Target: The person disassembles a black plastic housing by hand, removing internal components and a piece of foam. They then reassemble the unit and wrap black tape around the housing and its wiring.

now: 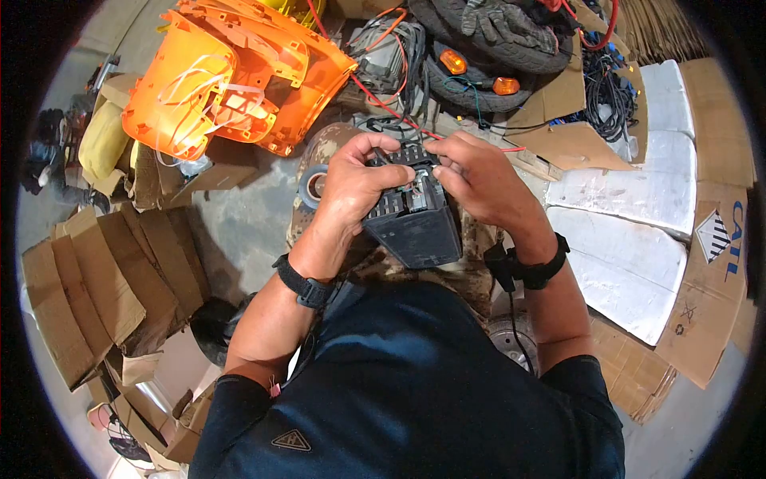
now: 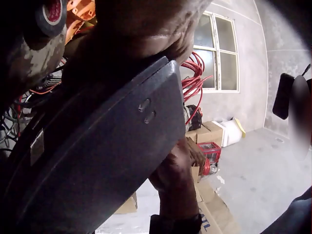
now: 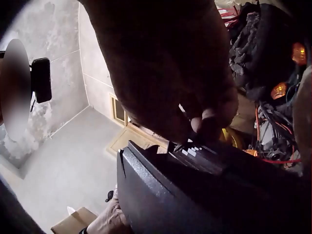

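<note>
A black plastic housing (image 1: 416, 239) with rows of slots and an opening along its top sits in front of the person's body, over the lap. The left hand (image 1: 351, 177) grips its left side, with the thumb lying across the slotted top by the opening. Bent fingers of the right hand (image 1: 483, 177) pinch the upper right edge, close to some thin wires at the far end. Small light-coloured parts show inside the opening. In the left wrist view the housing's smooth wall (image 2: 122, 141) fills much of the picture. The right wrist view shows the right hand (image 3: 165, 73) dark above the slotted edge.
A roll of tape (image 1: 311, 187) lies by the left wrist. Orange plastic panels (image 1: 187, 96) stand at the far left, tyres (image 1: 511, 60) with gloves (image 1: 499, 20) beyond the hands. Right are a carton of black cables (image 1: 610, 92) and white foam blocks (image 1: 618, 259); left, folded cardboard (image 1: 120, 279).
</note>
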`<state>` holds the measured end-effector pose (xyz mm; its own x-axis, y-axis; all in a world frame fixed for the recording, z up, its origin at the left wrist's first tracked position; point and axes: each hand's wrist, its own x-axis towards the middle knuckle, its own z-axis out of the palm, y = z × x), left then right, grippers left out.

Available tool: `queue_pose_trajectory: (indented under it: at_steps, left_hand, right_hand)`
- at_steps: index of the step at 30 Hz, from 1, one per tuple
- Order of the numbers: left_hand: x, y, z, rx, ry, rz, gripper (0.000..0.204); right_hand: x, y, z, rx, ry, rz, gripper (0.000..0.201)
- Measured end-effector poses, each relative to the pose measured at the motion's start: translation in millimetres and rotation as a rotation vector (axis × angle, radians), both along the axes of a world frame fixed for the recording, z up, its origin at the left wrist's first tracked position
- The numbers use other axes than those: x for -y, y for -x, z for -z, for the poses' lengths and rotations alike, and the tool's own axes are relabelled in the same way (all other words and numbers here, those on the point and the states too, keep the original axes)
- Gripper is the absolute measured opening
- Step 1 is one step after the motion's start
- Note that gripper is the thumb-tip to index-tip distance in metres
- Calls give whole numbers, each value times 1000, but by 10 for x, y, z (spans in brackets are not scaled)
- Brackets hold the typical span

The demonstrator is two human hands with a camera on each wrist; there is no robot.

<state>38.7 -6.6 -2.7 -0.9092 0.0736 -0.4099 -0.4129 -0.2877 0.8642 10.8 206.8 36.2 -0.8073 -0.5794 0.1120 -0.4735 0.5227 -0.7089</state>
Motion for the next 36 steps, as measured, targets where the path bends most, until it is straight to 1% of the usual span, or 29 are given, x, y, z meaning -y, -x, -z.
queue_pose_trajectory:
  at_steps: [2, 5, 8, 11, 14, 17, 20, 23, 26, 29, 36]
  left_hand:
    - [-9, 2, 16, -10, -23, 1, 36]
    - [-9, 14, 6, -2, -11, 3, 35]
    - [29, 37, 33, 12, -11, 10, 36]
    - [43, 36, 23, 12, 0, 10, 36]
    - [74, 46, 52, 21, -10, 8, 36]
    - [73, 44, 68, 7, -10, 13, 37]
    - [65, 59, 77, 7, -14, 27, 37]
    - [62, 41, 73, 2, 10, 28, 37]
    - [70, 26, 94, -4, -4, 13, 37]
    - [74, 18, 86, -3, -21, 8, 38]
    - [41, -4, 6, 12, -19, 18, 38]
  right_hand:
    - [8, 21, 0, -41, -26, -20, 31]
    - [40, 17, -57, -26, -86, -18, 26]
    - [56, 12, -5, -41, -70, -13, 30]
    - [13, -44, 105, 27, 99, 43, 31]
    - [-8, -288, 116, 479, 391, 308, 30]
    - [-61, -475, 221, 347, 384, 248, 33]
    - [-66, -498, 90, 243, 356, 166, 38]
    - [-9, -493, 81, 156, 278, 146, 38]
    - [26, -496, 56, 188, 257, 176, 37]
    - [45, -509, 79, 139, 264, 172, 35]
    - [13, -545, 68, 194, 294, 179, 33]
